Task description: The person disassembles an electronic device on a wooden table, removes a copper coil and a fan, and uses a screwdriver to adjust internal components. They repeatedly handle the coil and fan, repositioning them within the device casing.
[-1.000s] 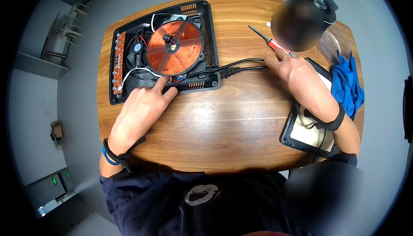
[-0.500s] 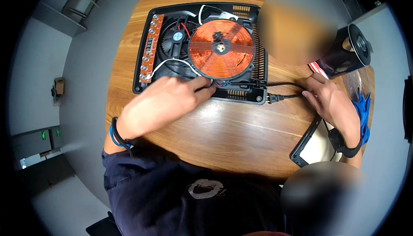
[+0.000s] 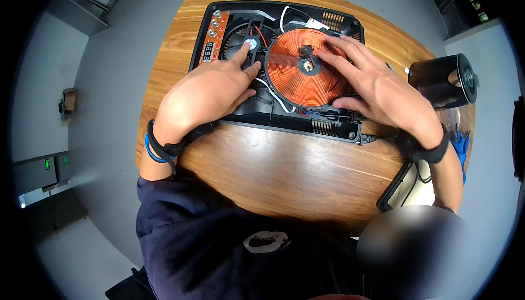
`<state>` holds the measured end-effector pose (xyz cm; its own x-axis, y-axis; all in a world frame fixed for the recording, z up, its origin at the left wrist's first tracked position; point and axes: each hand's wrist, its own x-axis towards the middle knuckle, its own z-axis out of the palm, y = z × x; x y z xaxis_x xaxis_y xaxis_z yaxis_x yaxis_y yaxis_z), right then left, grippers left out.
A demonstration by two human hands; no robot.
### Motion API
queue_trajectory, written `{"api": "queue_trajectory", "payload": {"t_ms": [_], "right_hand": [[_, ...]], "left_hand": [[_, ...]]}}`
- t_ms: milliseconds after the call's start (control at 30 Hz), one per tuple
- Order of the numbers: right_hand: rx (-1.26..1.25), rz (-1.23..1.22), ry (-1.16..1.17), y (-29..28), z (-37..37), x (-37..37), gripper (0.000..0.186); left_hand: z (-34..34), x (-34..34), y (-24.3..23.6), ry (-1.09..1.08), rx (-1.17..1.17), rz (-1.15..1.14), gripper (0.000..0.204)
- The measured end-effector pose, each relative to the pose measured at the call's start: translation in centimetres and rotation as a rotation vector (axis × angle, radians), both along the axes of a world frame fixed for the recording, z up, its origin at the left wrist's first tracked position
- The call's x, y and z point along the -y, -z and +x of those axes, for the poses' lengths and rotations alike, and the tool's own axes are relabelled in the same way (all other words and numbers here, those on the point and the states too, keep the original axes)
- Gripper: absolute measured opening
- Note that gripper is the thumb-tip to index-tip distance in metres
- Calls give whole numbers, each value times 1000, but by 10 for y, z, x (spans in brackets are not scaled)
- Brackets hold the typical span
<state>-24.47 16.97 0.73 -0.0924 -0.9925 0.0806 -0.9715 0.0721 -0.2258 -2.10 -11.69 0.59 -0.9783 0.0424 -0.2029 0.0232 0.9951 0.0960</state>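
Observation:
An opened black appliance housing (image 3: 262, 119) lies on the wooden table, holding a copper coil (image 3: 295, 81), a fan with a round label (image 3: 250, 44), an orange button board with a display (image 3: 209, 40) and several wires. My left hand (image 3: 208, 92) has its fingers apart, the index fingertip at the fan's hub. My right hand (image 3: 385, 92) spreads over the coil's right side, fingertips on or just above the winding, thumb by its lower edge. A black cable plug (image 3: 367, 139) sits at the housing's lower right.
A dark cylindrical canister (image 3: 437, 81) lies at the right, near a clear bag (image 3: 454, 117) and blue cloth (image 3: 461, 147). A black-framed pale panel (image 3: 410, 185) with a cord over it rests at the table's lower right (image 3: 262, 174).
My left hand moved up from the housing's front edge onto the fan. My right hand left the cable and rose to the coil. The housing appears farther right as the view shifted.

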Motion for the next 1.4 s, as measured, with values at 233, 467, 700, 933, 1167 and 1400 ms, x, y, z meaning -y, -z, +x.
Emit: {"api": "queue_trajectory", "payload": {"t_ms": [233,467,700,933,1167,1400], "right_hand": [[180,-16,-64,15,-18,61,88],[-5,186,-55,17,3,71,133],[0,287,-85,13,-5,77,141],[-122,271,-35,9,7,76,140],[-175,197,-94,-3,2,71,138],[-110,176,-114,-18,-9,50,143]], "left_hand": [[0,1,4,62,-46,-3,52],[1,-3,7,45,-23,-58,55],[4,-4,9,19,-15,-15,55],[5,-1,11,53,-77,-22,55],[7,3,13,64,-112,11,55],[10,6,19,55,-117,67,53]]}}
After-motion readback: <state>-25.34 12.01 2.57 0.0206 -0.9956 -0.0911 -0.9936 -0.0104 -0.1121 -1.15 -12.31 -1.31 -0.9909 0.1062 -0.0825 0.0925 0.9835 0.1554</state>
